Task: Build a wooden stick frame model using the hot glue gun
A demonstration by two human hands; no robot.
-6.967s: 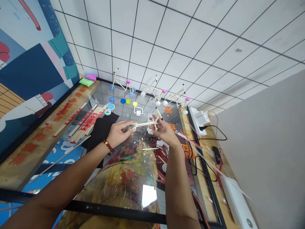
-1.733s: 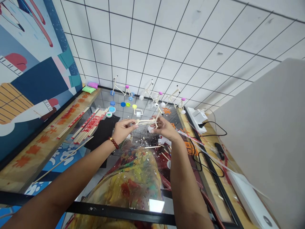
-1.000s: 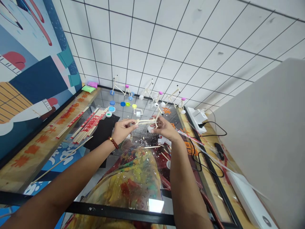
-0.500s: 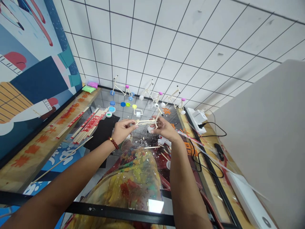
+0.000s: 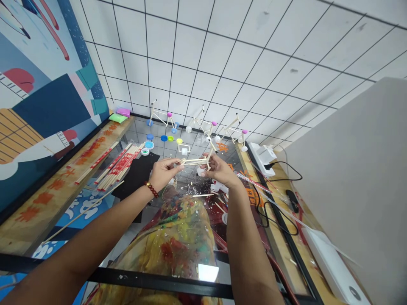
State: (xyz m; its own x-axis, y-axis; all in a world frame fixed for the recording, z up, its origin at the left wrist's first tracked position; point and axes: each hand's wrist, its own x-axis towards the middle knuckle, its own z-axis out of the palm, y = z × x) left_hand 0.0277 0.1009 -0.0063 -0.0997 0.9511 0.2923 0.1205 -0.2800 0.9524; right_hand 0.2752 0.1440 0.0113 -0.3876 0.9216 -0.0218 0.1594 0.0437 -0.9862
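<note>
Between my two hands, above the glass tabletop, is a small bicycle-like frame of wooden sticks (image 5: 194, 162). My left hand (image 5: 165, 172) pinches its left end between thumb and fingers. At its other end my right hand (image 5: 220, 170) is closed on the frame near an upright stick with a dark tip. A white bottle cap (image 5: 200, 171) shows by the right fingertips; whether it is joined to the frame I cannot tell. Beneath the right hand, partly covered, a white glue gun (image 5: 218, 187) lies on the glass among cut sticks.
Several finished stick bicycles (image 5: 199, 120) with cap wheels stand along the back wall. Loose coloured caps (image 5: 164, 138) and a small stick piece with a white cap (image 5: 184, 151) lie before them. Wrapped chopsticks (image 5: 119, 169) lie left; a power strip (image 5: 261, 159) and cables are right.
</note>
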